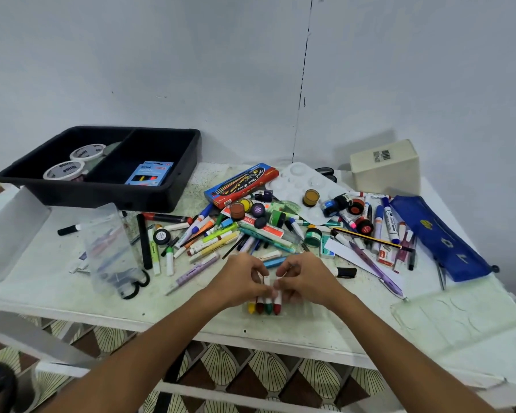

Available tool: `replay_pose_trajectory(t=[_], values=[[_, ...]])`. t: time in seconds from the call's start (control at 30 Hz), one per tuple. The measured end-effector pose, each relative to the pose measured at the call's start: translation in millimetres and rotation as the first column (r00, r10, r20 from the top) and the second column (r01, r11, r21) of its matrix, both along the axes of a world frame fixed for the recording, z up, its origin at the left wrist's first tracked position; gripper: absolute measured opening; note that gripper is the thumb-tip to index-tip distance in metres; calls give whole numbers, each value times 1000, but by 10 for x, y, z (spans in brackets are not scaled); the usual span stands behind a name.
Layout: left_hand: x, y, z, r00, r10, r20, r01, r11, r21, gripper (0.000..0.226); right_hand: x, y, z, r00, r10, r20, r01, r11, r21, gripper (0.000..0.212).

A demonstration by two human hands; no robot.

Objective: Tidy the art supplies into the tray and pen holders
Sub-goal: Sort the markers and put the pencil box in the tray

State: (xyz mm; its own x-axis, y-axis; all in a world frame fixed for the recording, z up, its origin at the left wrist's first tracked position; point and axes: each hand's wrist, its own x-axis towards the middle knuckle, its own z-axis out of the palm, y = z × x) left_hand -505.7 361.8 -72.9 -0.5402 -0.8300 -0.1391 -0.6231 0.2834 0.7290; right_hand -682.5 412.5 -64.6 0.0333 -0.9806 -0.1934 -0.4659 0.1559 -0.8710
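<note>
Near the table's front edge, my left hand (241, 278) and my right hand (303, 278) meet over a row of crayons (265, 304) with yellow, dark red, green and red tips. Fingers of both hands curl around the crayons' white wrapped ends. Behind my hands spreads a pile of markers, pens and small paint pots (251, 228). The black two-compartment tray (102, 186) stands at the back left, holding two white-lidded tubs (64, 169) and a blue box (149, 172). A clear pen holder (111, 248) lies on its side at the left with pens and scissors inside.
A cream box (385, 171) stands at the back right, next to a white paint palette (304, 183). A blue pencil pouch (438, 236) lies at the right, a clear plastic sheet (459, 317) in front of it. A clear container (9, 234) sits at the far left.
</note>
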Motion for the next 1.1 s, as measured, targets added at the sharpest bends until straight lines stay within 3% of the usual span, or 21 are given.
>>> replay_pose_trajectory(t=[0.3,0.53,0.83,1.1], values=[[110,30,-60,984,-148,101,172,936,-308,38,90,-7,-16,984,-24,-176,20,1000,-24,14],[148,40,-76,964,-191,182,242,917,-318,39,133,-29,-16,968,14,-249,-7,1000,27,6],[123,52,-5,936,-206,284,296,898,-325,34,122,-86,-7,901,93,-424,-102,995,1,14],[75,8,151,947,-159,279,252,905,-343,42,-105,-129,99,936,109,-336,-148,985,-93,12]])
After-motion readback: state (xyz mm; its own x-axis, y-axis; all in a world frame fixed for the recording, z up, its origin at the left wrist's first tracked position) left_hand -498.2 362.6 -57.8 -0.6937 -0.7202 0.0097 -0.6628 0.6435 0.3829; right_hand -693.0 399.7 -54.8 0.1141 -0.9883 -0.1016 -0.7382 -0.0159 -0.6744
